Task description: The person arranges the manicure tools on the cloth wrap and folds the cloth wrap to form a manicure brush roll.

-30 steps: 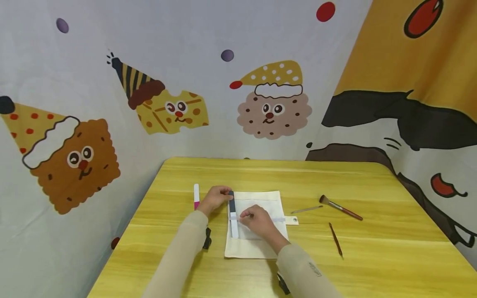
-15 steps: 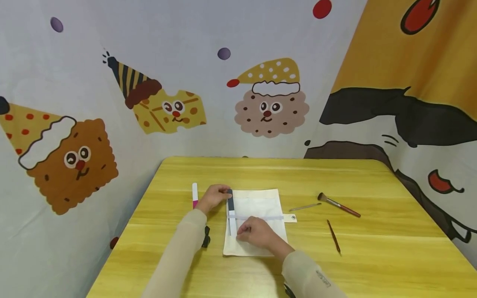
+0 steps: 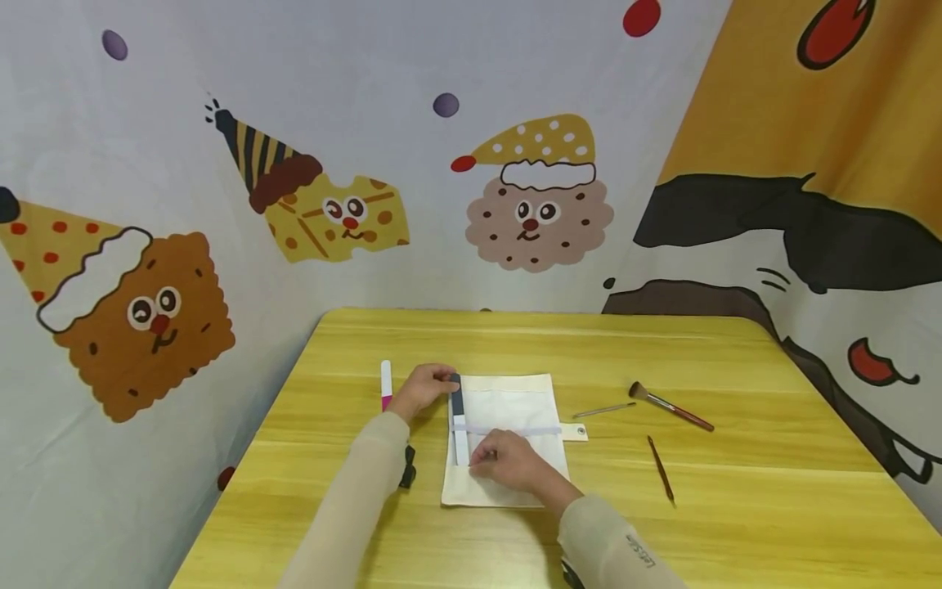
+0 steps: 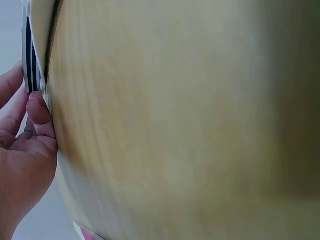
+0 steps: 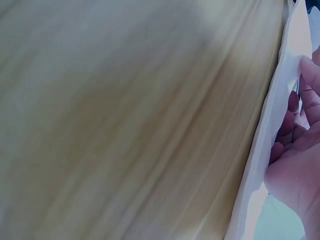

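An off-white cloth pouch (image 3: 508, 401) lies spread open on the table. Along its left side is a flat nail file (image 3: 458, 401), dark grey at the far half and white at the near half. My left hand (image 3: 425, 391) pinches the file's dark far end; the left wrist view shows the file's striped, layered edge (image 4: 31, 55) at the fingertips. Near the file's white end, my right hand (image 3: 515, 462) has curled fingers and pinches the edge of the pouch's lower pocket. The file's lowest tip reaches that pocket edge; whether it is inside cannot be told.
A white-and-pink file (image 3: 386, 380) lies left of the pouch, partly behind the left wrist. To the right are a snap strap (image 3: 577, 432), a thin metal tool (image 3: 605, 410), a makeup brush (image 3: 673, 406) and a slim brown tool (image 3: 661, 470).
My right hand has moved down the pouch, from the middle band to the lower pocket edge by the file's white end. The left hand stays on the dark end.
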A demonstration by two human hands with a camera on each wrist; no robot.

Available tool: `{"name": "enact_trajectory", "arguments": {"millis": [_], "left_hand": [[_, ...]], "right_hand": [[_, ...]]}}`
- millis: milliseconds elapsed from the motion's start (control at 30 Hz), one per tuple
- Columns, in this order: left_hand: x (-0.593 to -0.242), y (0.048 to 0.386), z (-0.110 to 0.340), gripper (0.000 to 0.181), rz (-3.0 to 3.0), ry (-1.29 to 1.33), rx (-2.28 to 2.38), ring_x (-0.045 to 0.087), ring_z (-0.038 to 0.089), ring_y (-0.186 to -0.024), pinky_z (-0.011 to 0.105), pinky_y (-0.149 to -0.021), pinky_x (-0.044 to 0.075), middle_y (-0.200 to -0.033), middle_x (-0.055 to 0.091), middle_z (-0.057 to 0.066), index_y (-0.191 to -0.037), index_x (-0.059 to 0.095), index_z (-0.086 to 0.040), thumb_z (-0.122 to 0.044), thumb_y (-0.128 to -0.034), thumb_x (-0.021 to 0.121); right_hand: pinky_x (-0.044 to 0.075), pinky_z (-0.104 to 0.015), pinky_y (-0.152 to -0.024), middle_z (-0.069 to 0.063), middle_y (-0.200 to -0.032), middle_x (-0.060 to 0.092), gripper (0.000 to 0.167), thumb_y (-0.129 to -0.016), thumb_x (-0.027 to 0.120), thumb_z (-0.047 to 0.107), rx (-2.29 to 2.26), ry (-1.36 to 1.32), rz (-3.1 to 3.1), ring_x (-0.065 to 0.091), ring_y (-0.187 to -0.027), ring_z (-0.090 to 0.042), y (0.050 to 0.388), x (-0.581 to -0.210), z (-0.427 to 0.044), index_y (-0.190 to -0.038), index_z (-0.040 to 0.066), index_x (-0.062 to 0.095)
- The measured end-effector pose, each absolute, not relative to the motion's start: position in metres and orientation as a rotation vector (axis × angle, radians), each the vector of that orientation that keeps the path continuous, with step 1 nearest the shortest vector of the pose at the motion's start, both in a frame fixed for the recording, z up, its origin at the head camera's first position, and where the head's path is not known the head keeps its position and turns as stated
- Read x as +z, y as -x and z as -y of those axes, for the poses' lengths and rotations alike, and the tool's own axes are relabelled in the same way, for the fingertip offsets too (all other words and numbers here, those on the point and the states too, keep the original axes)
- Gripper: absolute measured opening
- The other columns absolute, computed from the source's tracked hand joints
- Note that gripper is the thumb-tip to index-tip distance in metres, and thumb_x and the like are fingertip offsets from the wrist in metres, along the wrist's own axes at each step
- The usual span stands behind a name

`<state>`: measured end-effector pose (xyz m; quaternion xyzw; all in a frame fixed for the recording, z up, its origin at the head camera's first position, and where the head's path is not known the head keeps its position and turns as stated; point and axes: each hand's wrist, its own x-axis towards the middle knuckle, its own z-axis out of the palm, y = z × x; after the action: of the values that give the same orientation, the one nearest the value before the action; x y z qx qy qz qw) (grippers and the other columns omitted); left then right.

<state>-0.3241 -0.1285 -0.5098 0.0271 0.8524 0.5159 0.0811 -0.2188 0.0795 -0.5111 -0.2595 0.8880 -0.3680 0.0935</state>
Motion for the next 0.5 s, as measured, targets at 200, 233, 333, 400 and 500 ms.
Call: {"name": "enact_trajectory", "arguments": {"millis": [200,233,333,400,500], "left_hand": [[-0.5111,0.3238,0.1299,0.035,-2.533,-0.097,1.507,0.058,0.025,-0.108,0.039,-0.096,0.047,-0.114,0.065,0.01,-0.124,0.066,-0.002,-0.014,-0.0913,0.072],[-0.511,0.3233,0.1295,0.035,-2.53,-0.099,1.501,0.058,0.025,-0.108,0.039,-0.096,0.048,-0.114,0.065,0.01,-0.124,0.066,-0.003,-0.014,-0.0913,0.072],[-0.5094,0.3213,0.1275,0.035,-2.52,-0.12,1.498,0.059,0.025,-0.107,0.039,-0.093,0.049,-0.114,0.066,0.011,-0.123,0.067,-0.001,-0.012,-0.0906,0.073],[-0.5081,0.3197,0.1263,0.034,-2.515,-0.131,1.495,0.059,0.024,-0.105,0.037,-0.092,0.05,-0.112,0.066,0.011,-0.122,0.067,-0.001,-0.011,-0.0905,0.073],[-0.5058,0.3175,0.1251,0.033,-2.519,-0.142,1.473,0.059,0.024,-0.104,0.037,-0.092,0.05,-0.112,0.066,0.01,-0.122,0.067,-0.002,-0.012,-0.0909,0.072]], "right_hand": [[0.043,-0.029,-0.07,0.009,-0.085,0.062,0.004,-0.086,0.076,0.016,-1.132,0.742,-2.624,0.052,-0.078,-0.008,0.2184,-0.5119,-0.0778,-0.083,0.015,0.073],[0.043,-0.029,-0.071,0.009,-0.085,0.062,0.004,-0.086,0.075,0.016,-1.135,0.739,-2.627,0.052,-0.078,-0.008,0.2183,-0.5121,-0.0775,-0.083,0.015,0.073],[0.043,-0.03,-0.072,0.009,-0.085,0.061,0.005,-0.087,0.074,0.017,-1.145,0.72,-2.635,0.052,-0.079,-0.008,0.2185,-0.513,-0.0761,-0.083,0.015,0.073],[0.042,-0.031,-0.072,0.008,-0.085,0.061,0.006,-0.088,0.074,0.018,-1.16,0.699,-2.643,0.051,-0.079,-0.009,0.2186,-0.5134,-0.0751,-0.083,0.015,0.073],[0.041,-0.032,-0.073,0.008,-0.085,0.06,0.006,-0.088,0.074,0.018,-1.179,0.659,-2.659,0.051,-0.08,-0.01,0.2192,-0.5151,-0.0734,-0.083,0.015,0.073]]}}
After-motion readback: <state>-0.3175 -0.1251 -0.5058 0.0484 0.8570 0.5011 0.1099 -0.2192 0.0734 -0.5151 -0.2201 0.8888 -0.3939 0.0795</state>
